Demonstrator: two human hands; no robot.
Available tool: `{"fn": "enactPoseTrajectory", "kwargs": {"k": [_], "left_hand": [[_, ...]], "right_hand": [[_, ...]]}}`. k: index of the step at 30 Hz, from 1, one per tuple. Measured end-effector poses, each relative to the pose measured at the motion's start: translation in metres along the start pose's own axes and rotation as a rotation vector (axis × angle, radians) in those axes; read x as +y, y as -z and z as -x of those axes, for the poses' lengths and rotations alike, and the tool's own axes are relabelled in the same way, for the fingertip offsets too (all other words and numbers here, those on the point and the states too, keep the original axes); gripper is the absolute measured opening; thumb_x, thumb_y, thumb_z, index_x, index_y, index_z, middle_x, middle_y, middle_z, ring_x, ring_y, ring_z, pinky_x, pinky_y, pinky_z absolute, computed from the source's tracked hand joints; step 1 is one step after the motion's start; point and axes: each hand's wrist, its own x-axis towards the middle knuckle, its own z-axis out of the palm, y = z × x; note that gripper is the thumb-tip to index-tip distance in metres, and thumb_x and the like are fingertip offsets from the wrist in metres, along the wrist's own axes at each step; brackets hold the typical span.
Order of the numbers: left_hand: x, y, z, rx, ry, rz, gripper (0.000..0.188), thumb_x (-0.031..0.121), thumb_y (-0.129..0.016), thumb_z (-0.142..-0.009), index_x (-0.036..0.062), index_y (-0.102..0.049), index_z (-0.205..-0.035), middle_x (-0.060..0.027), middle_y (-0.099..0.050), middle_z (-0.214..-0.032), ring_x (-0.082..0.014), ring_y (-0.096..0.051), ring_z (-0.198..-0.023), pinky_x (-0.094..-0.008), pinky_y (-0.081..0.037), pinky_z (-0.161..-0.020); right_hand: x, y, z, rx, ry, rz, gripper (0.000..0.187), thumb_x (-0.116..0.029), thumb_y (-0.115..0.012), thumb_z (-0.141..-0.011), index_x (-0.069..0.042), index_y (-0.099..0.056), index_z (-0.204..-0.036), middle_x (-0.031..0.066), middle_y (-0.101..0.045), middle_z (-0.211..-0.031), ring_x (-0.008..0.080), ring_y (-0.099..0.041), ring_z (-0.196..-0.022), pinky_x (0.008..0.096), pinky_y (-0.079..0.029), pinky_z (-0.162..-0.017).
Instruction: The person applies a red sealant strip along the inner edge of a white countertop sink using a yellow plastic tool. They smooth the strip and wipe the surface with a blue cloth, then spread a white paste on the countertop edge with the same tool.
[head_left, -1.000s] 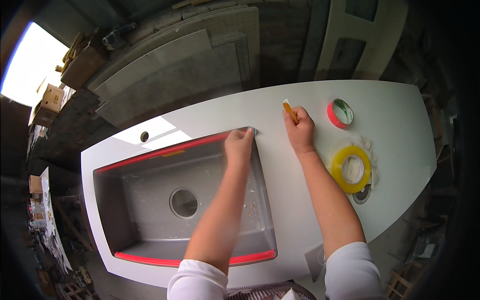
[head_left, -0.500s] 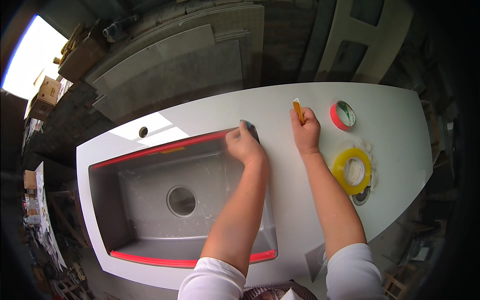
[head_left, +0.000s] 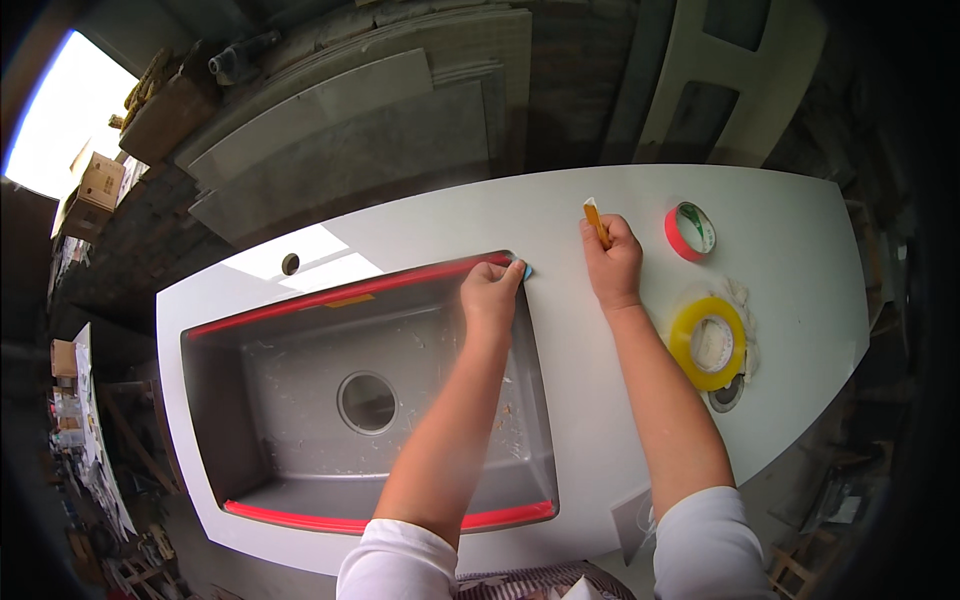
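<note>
My left hand (head_left: 488, 297) is closed in a pinch at the far right corner of a grey sink (head_left: 300, 410), with a small blue piece (head_left: 527, 271) showing past its fingertips. What exactly this piece is cannot be made out. Red tape (head_left: 350, 293) runs along the sink's far edge, and another red strip (head_left: 300, 519) lines the near edge. Over the white countertop (head_left: 575, 400), right of the sink, my right hand (head_left: 614, 262) is wrapped round a yellow utility knife (head_left: 595, 222), its pale tip pointing away from me.
To the right of my right hand lie a roll of red tape (head_left: 674, 236) and a wide yellow tape roll (head_left: 737, 340), with a whitish cloth (head_left: 751, 330) beside it. A tap hole (head_left: 290, 264) pierces the countertop behind the sink. Stone slabs (head_left: 350, 150) lean beyond the far edge.
My left hand has moved slightly right and nearer to me at the sink corner, with the blue piece now showing on its right side. My right hand stays in place with the knife.
</note>
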Motion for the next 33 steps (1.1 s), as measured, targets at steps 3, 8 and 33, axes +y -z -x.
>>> {"fn": "enactPoseTrajectory", "kwargs": {"k": [3,8,33], "left_hand": [[-0.005,-0.02,-0.003,0.191,-0.033,0.104,0.025,0.022,-0.075,-0.087,0.0051,-0.06,-0.078,0.0005,-0.059,-0.074,-0.0081,-0.05,-0.069,-0.0265,-0.044,-0.067],[-0.011,-0.031,-0.023,0.556,-0.092,0.346,0.029,0.025,-0.073,-0.09,0.0011,-0.061,-0.079,-0.0067,-0.064,-0.08,-0.0153,-0.057,-0.075,-0.0322,-0.049,-0.073],[0.015,0.042,0.016,-0.504,-1.134,-0.711,0.025,0.006,-0.058,-0.091,-0.0022,-0.054,-0.114,-0.0229,-0.059,-0.123,-0.0447,-0.05,-0.127,-0.0522,-0.034,-0.114]], "right_hand": [[-0.003,0.0,0.0,-0.004,-0.004,0.018,0.015,-0.014,-0.07,-0.09,-0.004,-0.059,-0.087,0.0031,-0.056,-0.067,0.0135,-0.049,-0.059,0.0283,-0.046,-0.059],[-0.014,-0.006,-0.003,-0.021,-0.018,-0.005,0.017,-0.015,-0.068,-0.093,-0.004,-0.056,-0.086,0.002,-0.054,-0.066,0.0126,-0.048,-0.059,0.0279,-0.045,-0.059],[0.01,0.001,-0.003,0.021,-0.039,-0.003,0.021,-0.024,-0.062,-0.098,-0.003,-0.062,-0.095,-0.0021,-0.055,-0.074,0.0083,-0.048,-0.065,0.0245,-0.045,-0.065]]}}
